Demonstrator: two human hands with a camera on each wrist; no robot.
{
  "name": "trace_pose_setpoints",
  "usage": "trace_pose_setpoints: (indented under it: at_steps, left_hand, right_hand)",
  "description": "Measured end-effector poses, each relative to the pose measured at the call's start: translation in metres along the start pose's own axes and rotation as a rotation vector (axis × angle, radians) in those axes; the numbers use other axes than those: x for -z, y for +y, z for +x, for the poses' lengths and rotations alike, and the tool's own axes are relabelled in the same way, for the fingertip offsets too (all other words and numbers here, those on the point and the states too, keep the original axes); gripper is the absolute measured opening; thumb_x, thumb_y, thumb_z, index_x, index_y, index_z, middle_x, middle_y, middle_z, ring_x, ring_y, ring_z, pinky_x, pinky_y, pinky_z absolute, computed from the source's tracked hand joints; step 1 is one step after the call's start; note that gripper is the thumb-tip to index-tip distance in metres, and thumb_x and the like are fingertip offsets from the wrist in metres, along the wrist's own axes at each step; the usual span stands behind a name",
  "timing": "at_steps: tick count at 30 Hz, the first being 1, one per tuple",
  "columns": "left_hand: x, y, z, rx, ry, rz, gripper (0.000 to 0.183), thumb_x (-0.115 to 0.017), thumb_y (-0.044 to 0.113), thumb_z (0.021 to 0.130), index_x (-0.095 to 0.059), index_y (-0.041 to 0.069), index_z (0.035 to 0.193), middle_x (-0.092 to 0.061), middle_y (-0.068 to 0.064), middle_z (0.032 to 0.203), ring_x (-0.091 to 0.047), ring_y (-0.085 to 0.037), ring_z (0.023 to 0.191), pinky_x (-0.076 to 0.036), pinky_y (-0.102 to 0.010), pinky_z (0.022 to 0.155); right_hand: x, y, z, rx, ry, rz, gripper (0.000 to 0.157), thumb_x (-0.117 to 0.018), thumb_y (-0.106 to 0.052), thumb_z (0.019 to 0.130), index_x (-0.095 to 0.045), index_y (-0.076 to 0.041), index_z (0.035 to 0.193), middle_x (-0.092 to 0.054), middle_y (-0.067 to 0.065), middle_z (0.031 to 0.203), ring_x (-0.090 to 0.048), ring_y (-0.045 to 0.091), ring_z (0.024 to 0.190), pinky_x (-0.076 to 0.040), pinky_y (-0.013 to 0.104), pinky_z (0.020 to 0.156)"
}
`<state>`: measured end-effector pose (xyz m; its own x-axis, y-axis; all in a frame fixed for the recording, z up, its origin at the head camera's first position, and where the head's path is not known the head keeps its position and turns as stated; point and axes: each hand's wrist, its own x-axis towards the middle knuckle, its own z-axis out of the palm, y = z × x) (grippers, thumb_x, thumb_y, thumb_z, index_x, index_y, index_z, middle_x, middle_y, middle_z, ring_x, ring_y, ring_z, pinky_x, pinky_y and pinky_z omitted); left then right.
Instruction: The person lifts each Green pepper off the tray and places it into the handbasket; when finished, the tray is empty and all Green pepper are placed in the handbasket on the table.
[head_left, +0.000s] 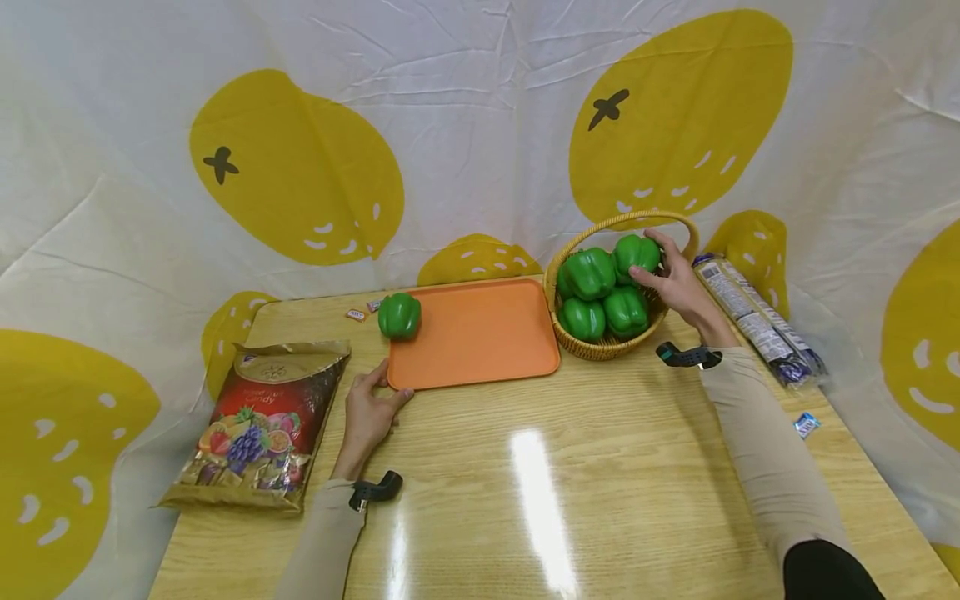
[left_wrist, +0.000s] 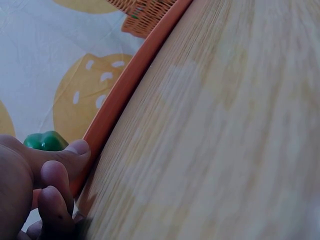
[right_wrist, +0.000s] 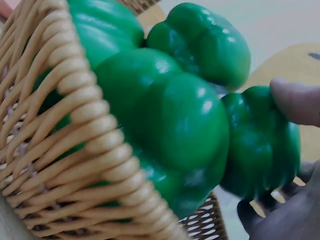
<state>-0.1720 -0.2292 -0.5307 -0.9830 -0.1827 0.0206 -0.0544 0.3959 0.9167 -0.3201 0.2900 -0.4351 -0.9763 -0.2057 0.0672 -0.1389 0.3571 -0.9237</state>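
My right hand [head_left: 681, 287] holds a green bell pepper [head_left: 636, 257] at the back right of a wicker basket [head_left: 600, 350], thumb on one side and fingers on the other. Several more green bell peppers [right_wrist: 165, 110] fill the basket beside it. An orange tray [head_left: 480, 333] lies left of the basket. At the tray's near left corner, my left hand [head_left: 371, 412] grips the rim, with the thumb [left_wrist: 77, 150] against it and the other fingers curled below. One green bell pepper [head_left: 400, 317] sits at the tray's far left corner, over its edge.
A bag of mixed fruit candy [head_left: 255, 425] lies at the table's left. Small wrapped candies [head_left: 356, 315] are near the tray's far left corner. A long clear-and-purple package [head_left: 757, 317] lies right of the basket, with a blue wrapped candy [head_left: 806, 425] nearer. A lemon-print cloth [head_left: 465, 125] hangs behind.
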Motion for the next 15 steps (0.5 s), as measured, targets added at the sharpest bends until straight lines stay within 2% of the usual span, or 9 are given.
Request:
trace_pose_setpoints:
  at_steps: [3,7,9,15]
  left_hand:
    - [-0.0005,0.0001,-0.0002,-0.002,0.005,0.000,0.075,-0.082,0.012,0.082,-0.046,0.008,0.148,-0.046,-0.015,0.103,-0.058,-0.022,0.041,-0.051,-0.033,0.032]
    - [-0.0010,0.0005,-0.0003,-0.008,0.003,0.007,0.075,-0.081,0.012,0.083,-0.045,0.007,0.148,-0.046,-0.015,0.102,-0.058,-0.021,0.040,-0.051,-0.033,0.032]
    - [-0.0011,0.0002,-0.0001,-0.013,0.000,0.012,0.075,-0.081,0.012,0.083,-0.045,0.007,0.148,-0.046,-0.015,0.102,-0.058,-0.019,0.040,-0.051,-0.032,0.032]
    - [-0.0010,-0.0014,0.0002,0.001,-0.005,-0.016,0.075,-0.081,0.014,0.084,-0.044,0.009,0.149,-0.046,-0.015,0.104,-0.057,-0.016,0.040,-0.052,-0.034,0.033]
  right_hand:
    - [-0.0024,-0.0035,0.0013,0.024,0.029,-0.042,0.080,-0.064,-0.024,0.097,-0.014,-0.019,0.159,-0.023,0.014,0.159,-0.037,0.037,0.137,-0.048,0.037,0.095]
    - [-0.0051,-0.0064,0.0020,0.081,0.079,-0.178,0.082,-0.068,-0.014,0.094,-0.018,-0.014,0.158,-0.027,0.018,0.156,-0.038,0.042,0.134,-0.042,0.058,0.103]
    - [-0.0051,-0.0065,0.0019,0.105,0.094,-0.254,0.081,-0.070,-0.011,0.092,-0.021,-0.013,0.157,-0.029,0.023,0.152,-0.040,0.046,0.130,-0.039,0.065,0.103]
    - [-0.0012,-0.0055,0.0003,0.179,0.122,-0.484,0.079,-0.075,-0.018,0.087,-0.031,-0.012,0.153,-0.036,0.028,0.142,-0.045,0.047,0.118,-0.040,0.068,0.096]
